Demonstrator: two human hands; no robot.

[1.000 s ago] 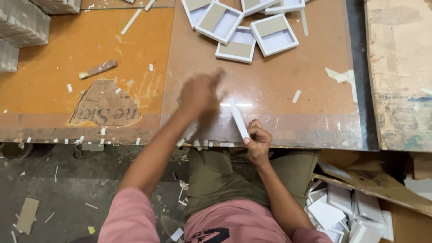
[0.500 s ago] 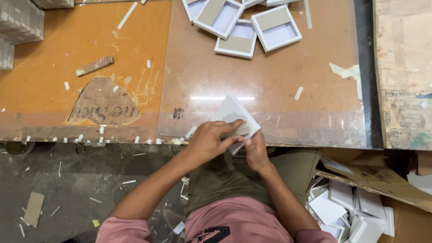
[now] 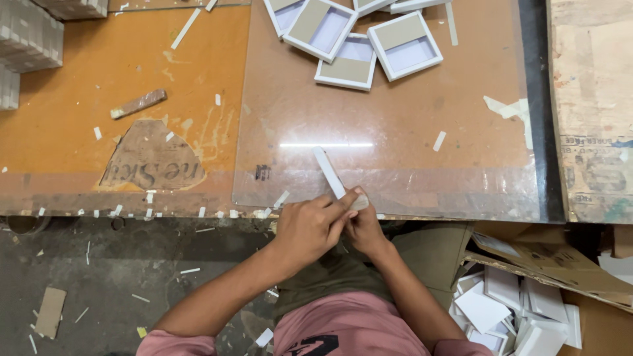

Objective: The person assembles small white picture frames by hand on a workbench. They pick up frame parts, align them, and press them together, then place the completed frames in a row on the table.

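Note:
Both my hands meet at the near edge of the orange work table. Between them I hold a small white card piece, seen edge-on, sticking up and away from me over a clear plastic sheet. My left hand pinches the piece near its lower end with thumb and forefinger. Partly hidden behind it, my right hand grips the same lower end from the other side.
Several shallow white box trays lie at the far side of the table. Stacked white pieces stand at the far left. A cardboard box with white cards sits on the floor at my right. Paper scraps litter the floor.
My left hand came back from reaching over the table and joined my right hand. The white piece, shown flat half a second ago, now stands edge-on.

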